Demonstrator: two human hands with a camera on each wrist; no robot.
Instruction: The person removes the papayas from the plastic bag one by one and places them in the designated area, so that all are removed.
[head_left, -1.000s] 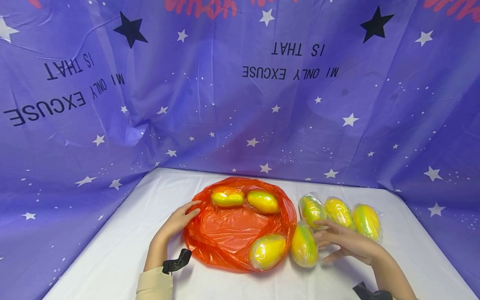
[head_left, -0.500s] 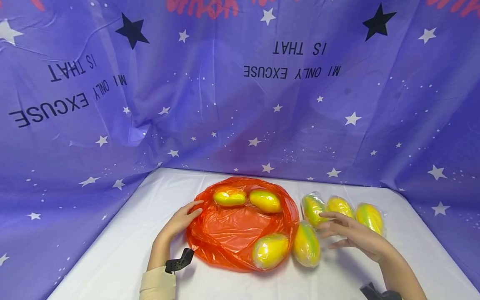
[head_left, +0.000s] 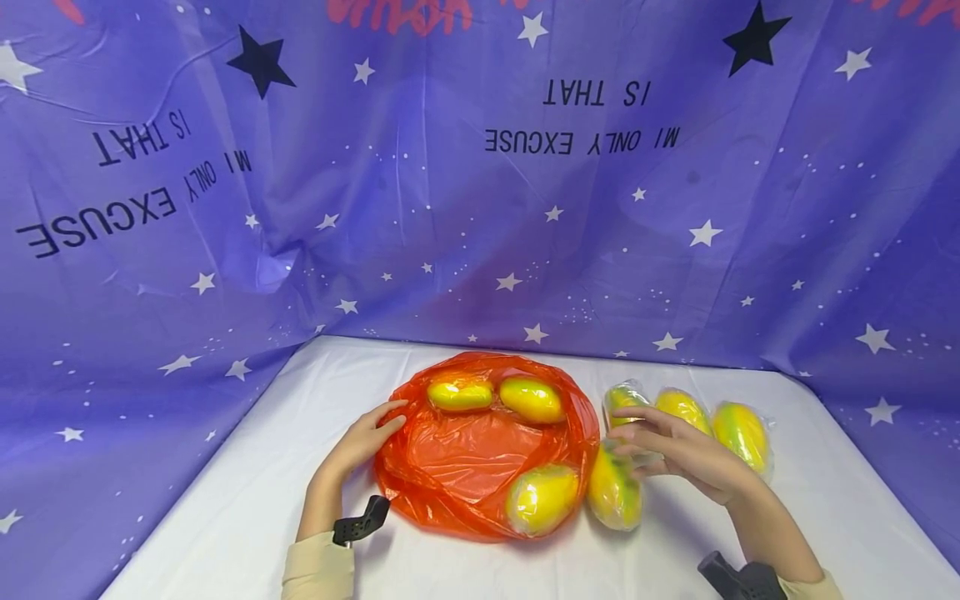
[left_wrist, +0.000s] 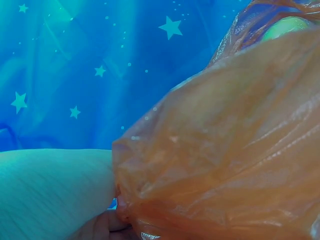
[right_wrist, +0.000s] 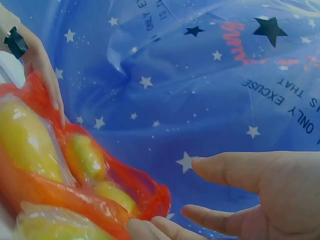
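With left grip [head_left: 363, 437] spread, touches left rim of a red bag [head_left: 465, 454] holding three wrapped fruits [head_left: 531, 400] on the white table [head_left: 442, 575]. With right grip [head_left: 686, 454] spread, partly covers a fourth fruit [head_left: 617, 496] just right, contact unclear. On purple backdrop [head_left: 420, 250], upside down: "MI ONLY EXCUSE IS THAT".

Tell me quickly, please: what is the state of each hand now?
Left hand: open, at the left edge of the red bag.
Right hand: open, holding nothing, near the wrapped fruit just right of the bag.
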